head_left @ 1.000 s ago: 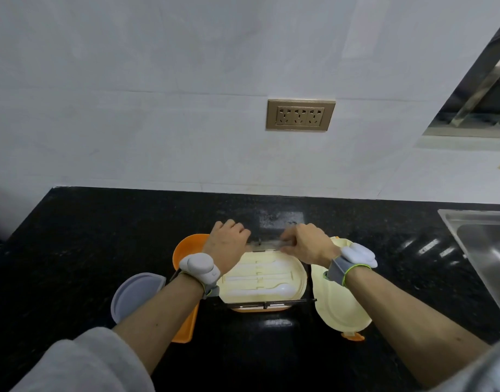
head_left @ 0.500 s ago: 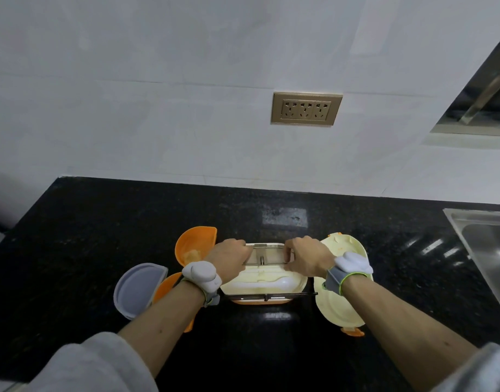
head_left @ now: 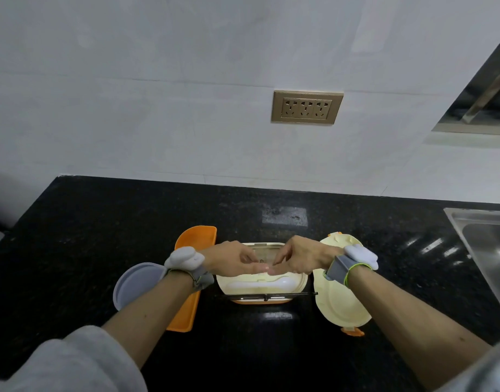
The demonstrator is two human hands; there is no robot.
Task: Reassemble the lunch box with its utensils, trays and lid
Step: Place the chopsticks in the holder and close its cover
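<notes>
Nearest the camera, two grey sleeves are framing the scene at 7 and 5 o'clock, with both bare forearms reaching up toward the middle over the black counter (head_left: 73,236). An orange tab (head_left: 353,331) is poking out from the near end of the pale yellow lid (head_left: 339,304), which is lying flat at 4 o'clock of the lunch box, partly under the right forearm. At 8 o'clock a long orange tray (head_left: 183,312) is lying on the counter, its middle hidden by the left wrist, and a grey round lid (head_left: 135,284) is sitting just beside it, further out to 9 o'clock.

The lunch box (head_left: 260,299) is sitting at the centre, its orange base showing under a thin dark wire clasp (head_left: 267,294) that is running across its near edge. A cream utensil tray (head_left: 243,278) is sitting in the top of it, and a white utensil (head_left: 260,284) is lying lengthwise in its near slot (spoon or fork, I cannot tell).

Over the tray's far half, the left hand (head_left: 232,260) and the right hand (head_left: 302,256) are meeting fingertip to fingertip, fingers extended and loosely curled; whether they are pinching anything I cannot tell, since they are covering that part. Each wrist is wearing a grey band with a white pod.

Farther off, a steel sink (head_left: 481,239) is sitting at 3 o'clock, and a brass-coloured wall socket (head_left: 307,108) is mounted on the white wall at 12 o'clock.
</notes>
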